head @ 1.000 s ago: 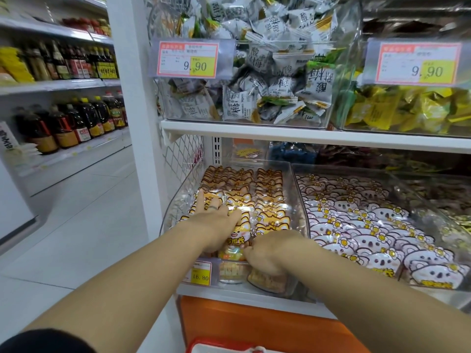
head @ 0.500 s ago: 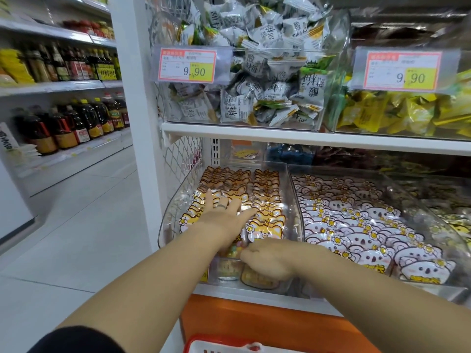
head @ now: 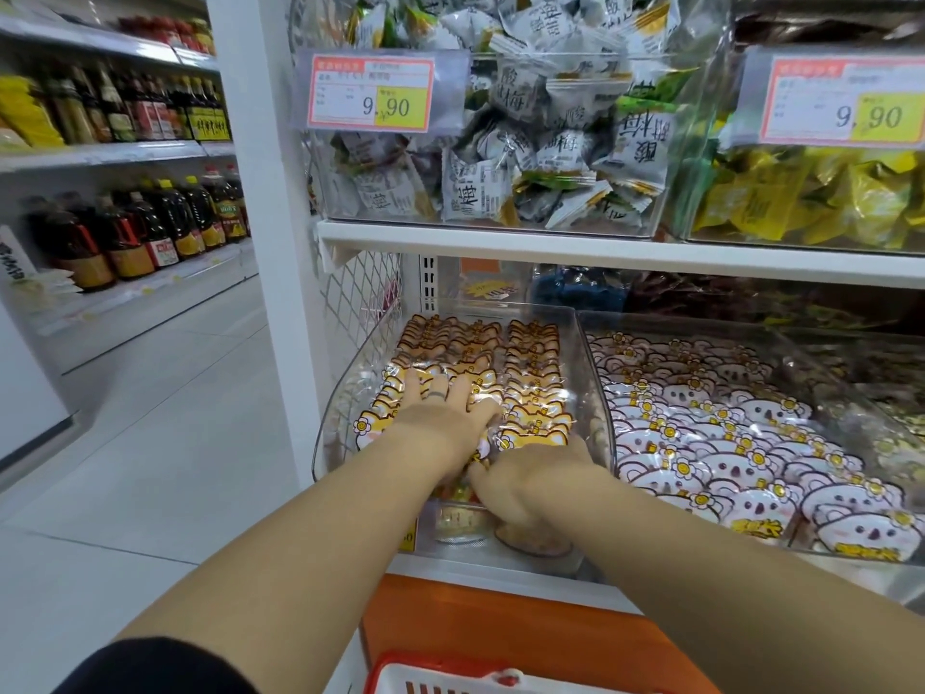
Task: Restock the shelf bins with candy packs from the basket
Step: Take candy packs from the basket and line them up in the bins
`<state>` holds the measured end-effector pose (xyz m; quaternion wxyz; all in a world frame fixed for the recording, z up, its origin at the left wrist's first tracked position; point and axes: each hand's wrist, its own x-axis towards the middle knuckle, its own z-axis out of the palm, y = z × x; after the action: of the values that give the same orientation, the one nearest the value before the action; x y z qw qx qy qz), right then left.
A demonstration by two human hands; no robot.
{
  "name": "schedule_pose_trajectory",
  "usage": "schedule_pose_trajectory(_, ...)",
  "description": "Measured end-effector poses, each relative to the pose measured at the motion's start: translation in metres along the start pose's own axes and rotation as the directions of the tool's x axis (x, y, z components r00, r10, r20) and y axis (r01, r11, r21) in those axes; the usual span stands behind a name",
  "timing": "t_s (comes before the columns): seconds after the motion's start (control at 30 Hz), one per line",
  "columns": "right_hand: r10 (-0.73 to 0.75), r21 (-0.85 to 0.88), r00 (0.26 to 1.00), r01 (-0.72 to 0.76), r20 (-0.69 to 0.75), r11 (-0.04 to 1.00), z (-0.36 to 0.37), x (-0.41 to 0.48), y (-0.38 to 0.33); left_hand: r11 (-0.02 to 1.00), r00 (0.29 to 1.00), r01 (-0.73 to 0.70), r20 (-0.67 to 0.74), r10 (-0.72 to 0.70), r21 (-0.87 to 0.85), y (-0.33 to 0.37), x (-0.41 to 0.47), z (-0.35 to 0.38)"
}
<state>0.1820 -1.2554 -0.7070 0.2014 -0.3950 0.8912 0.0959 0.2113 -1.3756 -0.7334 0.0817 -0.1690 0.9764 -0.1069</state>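
The bin is clear, hard plastic with a smooth, shiny wall. The candy packs inside are sealed in glossy, see-through film that catches the light, and the koala packs beside them have the same slick film. A thin metal-looking ring sits on the left hand. The shelf board is smooth, white and faintly shiny, with a white wire mesh panel at its side. The price tag is printed paper behind a clear plastic sleeve. Above, yellow wrappers are crinkled and shiny. The basket is glossy red plastic. The floor is pale, polished tile.
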Motion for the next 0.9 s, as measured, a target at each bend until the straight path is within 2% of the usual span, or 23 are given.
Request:
schedule_pose_trajectory(0.13, -0.035, -0.028, 0.999, 0.036, 0.012, 0.999, 0.002, -0.001, 0.007, 1.000, 1.000, 0.006, -0.004, -0.006, -0.001, 0.002, -0.003, -0.004)
schedule_pose_trajectory(0.2, -0.035, 0.049, 0.998, 0.032, 0.060, 0.998, 0.001, -0.002, 0.011, 1.000, 1.000, 0.006, -0.024, -0.005, 0.008, 0.003, -0.007, -0.005)
schedule_pose_trajectory(0.3, -0.129, 0.186, 0.987, 0.108, 0.101, 0.976, 0.000, -0.010, 0.015, 1.000, 0.999, 0.011, -0.052, -0.013, -0.024, -0.002, -0.015, -0.004)
schedule_pose_trajectory(0.4, -0.137, 0.198, 0.987, 0.118, 0.081, 0.973, 0.002, -0.018, 0.015, 0.997, 0.982, -0.016, -0.187, 0.001, -0.075, -0.009, -0.024, -0.005)
schedule_pose_trajectory(0.5, -0.093, 0.305, 0.994, 0.069, 0.064, 0.950, 0.009, -0.017, 0.017, 0.982, 0.929, -0.140, -0.361, 0.085, -0.129, -0.012, -0.029, -0.007)
schedule_pose_trajectory(0.57, -0.114, 0.285, 0.989, 0.082, 0.095, 0.955, 0.008, -0.018, 0.016, 0.932, 0.942, -0.212, -0.314, 0.115, -0.294, -0.009, -0.030, -0.006)
schedule_pose_trajectory(0.67, -0.113, 0.255, 0.991, 0.091, 0.074, 0.963, 0.005, -0.021, 0.012, 0.883, 0.977, -0.154, -0.201, 0.069, -0.443, -0.009, -0.026, -0.004)
schedule_pose_trajectory(0.8, -0.114, 0.255, 0.991, 0.093, 0.070, 0.963, 0.006, -0.016, 0.010, 0.911, 0.984, -0.018, -0.171, -0.058, -0.412, -0.012, -0.018, 0.004)
schedule_pose_trajectory(0.9, -0.137, 0.239, 0.985, 0.108, 0.109, 0.965, 0.008, -0.011, 0.011, 0.949, 0.982, 0.062, -0.150, -0.114, -0.310, -0.009, -0.021, 0.010)
